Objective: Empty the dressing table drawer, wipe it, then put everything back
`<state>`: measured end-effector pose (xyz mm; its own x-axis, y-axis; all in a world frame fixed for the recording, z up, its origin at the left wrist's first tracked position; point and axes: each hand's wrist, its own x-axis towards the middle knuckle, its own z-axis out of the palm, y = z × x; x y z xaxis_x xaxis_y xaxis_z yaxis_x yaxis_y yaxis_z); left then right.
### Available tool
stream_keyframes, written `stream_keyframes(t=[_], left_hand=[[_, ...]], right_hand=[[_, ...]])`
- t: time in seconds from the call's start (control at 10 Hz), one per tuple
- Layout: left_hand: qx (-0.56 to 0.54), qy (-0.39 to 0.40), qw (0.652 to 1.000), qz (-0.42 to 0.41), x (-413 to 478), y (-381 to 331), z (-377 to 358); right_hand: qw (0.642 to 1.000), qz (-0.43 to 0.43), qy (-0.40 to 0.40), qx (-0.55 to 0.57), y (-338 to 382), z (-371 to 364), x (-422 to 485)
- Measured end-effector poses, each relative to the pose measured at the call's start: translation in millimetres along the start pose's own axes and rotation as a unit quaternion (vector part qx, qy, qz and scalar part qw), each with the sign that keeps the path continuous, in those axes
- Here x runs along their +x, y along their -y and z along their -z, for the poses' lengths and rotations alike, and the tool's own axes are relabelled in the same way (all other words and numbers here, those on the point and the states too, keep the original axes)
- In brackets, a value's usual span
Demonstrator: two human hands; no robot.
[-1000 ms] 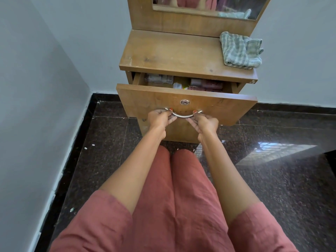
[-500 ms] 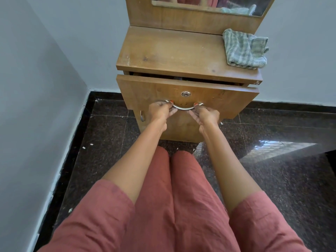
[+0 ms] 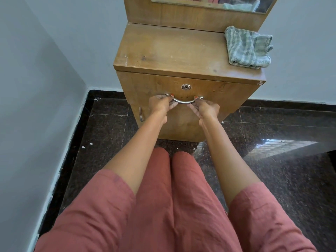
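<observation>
1. Sitting flush with the dressing table [image 3: 169, 51] front, the drawer [image 3: 218, 93] is closed, just under the top edge, with both hands on its curved metal handle [image 3: 183, 101].
2. Left hand [image 3: 160, 104] curls around the handle's left end, fingers closed on the bar, painted thumbnail on top.
3. Right hand [image 3: 206, 108] closes on the right end the same way, fingers hooked under and thumb over.
4. Between the hands the bar's middle shows bare, below a round lock [image 3: 186, 87] in the drawer front.
5. A checked cloth [image 3: 248, 48] lies crumpled on the table's back right corner, well apart from the hands.
6. A second handle [image 3: 140, 114] stands upright on the cabinet door below, to the left of the left hand.
7. No readable writing or brand appears anywhere.
</observation>
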<state>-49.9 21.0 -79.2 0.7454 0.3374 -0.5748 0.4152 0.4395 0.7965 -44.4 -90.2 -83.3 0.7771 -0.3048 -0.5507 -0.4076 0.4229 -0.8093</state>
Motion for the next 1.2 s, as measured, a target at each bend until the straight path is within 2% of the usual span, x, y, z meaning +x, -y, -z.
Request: stream_keyframes(t=[0.5, 0.6, 0.7, 0.8, 0.9, 1.0, 1.1, 1.2], left_hand=[[0.010, -0.006, 1.000, -0.004, 6, -6, -6], [0.014, -0.004, 1.000, -0.002, 3, -5, -7], [0.043, -0.007, 0.999, -0.003, 1, -1, -5], [0.095, -0.010, 0.995, -0.035, -9, 4, 1], [0.142, -0.003, 0.982, -0.121, -23, 8, 3], [0.320, -0.012, 0.902, -0.288, -37, 13, 11], [0.436, 0.000, 0.810, -0.392, -49, 19, 23], [0.488, -0.005, 0.751, -0.445, -61, 22, 30]], right_hand=[[1.000, -0.001, -0.012, -0.016, 7, -7, 7], [0.999, 0.008, 0.004, -0.046, 8, -5, 3], [0.992, 0.028, 0.021, -0.121, 8, 0, 1], [0.966, 0.101, 0.018, -0.236, 3, 3, -8], [0.889, 0.259, 0.010, -0.377, -5, 6, -26], [0.794, 0.390, 0.014, -0.466, -12, 14, -46], [0.732, 0.475, 0.019, -0.488, -19, 21, -55], [0.675, 0.559, -0.008, -0.481, -20, 26, -60]])
